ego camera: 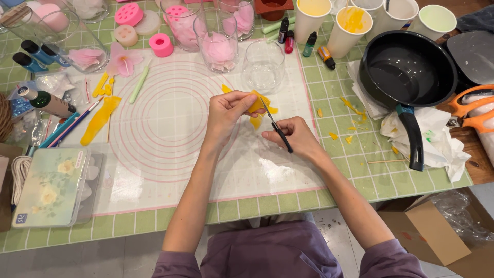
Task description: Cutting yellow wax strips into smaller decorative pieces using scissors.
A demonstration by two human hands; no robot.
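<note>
My left hand (226, 112) pinches a thin yellow wax-like sheet (257, 108) above a white mat with pink rings (170, 128). My right hand (294, 137) grips small black-handled scissors (278, 128). Their blades point up into the yellow sheet, and the tip touches it. Both hands sit close together near the middle of the mat. An empty clear glass (263, 67) stands just beyond them.
A black pan (406, 72) with its handle toward me sits at the right on crumpled paper. Paper cups, small dye bottles, pink moulds and glasses line the back. Yellow scraps (100, 118), brushes and a flowered box (49, 188) lie left. Orange scissors (473, 108) rest far right.
</note>
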